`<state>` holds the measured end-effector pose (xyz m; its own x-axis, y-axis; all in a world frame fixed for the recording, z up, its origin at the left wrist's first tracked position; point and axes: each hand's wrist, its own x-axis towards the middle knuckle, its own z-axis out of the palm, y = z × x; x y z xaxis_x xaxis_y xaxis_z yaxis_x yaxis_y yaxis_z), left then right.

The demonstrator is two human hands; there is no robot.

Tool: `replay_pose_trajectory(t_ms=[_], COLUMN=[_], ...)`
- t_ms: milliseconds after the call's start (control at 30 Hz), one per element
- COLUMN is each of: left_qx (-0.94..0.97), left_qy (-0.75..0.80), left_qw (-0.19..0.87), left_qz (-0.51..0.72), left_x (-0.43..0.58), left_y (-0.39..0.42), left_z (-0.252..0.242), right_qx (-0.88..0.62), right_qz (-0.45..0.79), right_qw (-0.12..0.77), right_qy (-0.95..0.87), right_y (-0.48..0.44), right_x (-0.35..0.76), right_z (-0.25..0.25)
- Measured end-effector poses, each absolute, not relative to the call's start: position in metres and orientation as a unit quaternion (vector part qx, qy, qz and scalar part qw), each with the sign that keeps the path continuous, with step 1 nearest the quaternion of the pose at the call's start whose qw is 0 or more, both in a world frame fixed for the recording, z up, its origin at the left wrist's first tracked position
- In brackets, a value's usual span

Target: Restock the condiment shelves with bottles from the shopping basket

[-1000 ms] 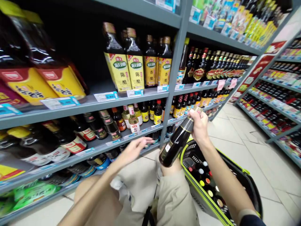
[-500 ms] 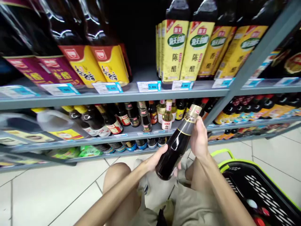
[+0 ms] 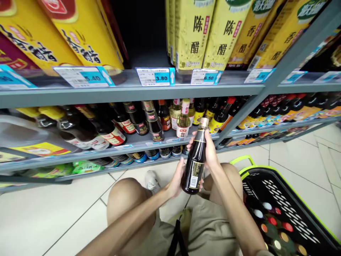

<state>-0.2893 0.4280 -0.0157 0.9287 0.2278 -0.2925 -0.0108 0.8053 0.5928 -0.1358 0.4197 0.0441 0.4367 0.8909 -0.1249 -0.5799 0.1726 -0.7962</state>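
Both my hands hold one dark glass sauce bottle over my bent knees, its pale cap up and tilted slightly right. My left hand cups the lower body from the left, some fingers behind it. Around the neck and upper body, my right hand is wrapped from the right. A dark label with gold print and a white barcode faces me. Just beyond the cap, a small clear bottle of pale yellow liquid stands on the lower shelf, beside several dark bottles.
A black basket with a lime rim stands at my right on the tiled floor, several capped bottles inside. Ahead, the upper shelf edge carries price tags below yellow vinegar boxes. Large jugs fill the lower left.
The bottle has turned so its barcode label faces me, and it stands more upright. My view has dropped and come closer to the shelf; more of the basket's contents show.
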Motion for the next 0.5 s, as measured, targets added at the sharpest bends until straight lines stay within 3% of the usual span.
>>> replay_pose_trajectory(t_ms=[267,500], left_qx=[0.247,0.490], left_qy=[0.129,0.237], left_qw=[0.960,0.822], left_qz=[-0.020,0.166], left_x=[-0.282,-0.284], left_y=[0.421,0.425], left_z=[-0.026,-0.020], right_qx=[-0.333,-0.423], right_qz=[0.517,0.416], right_qw=[0.764,0.781], right_qy=[-0.197,-0.193], right_y=[0.411,0.403], right_x=[-0.143,-0.131], right_z=[0.024,0.021])
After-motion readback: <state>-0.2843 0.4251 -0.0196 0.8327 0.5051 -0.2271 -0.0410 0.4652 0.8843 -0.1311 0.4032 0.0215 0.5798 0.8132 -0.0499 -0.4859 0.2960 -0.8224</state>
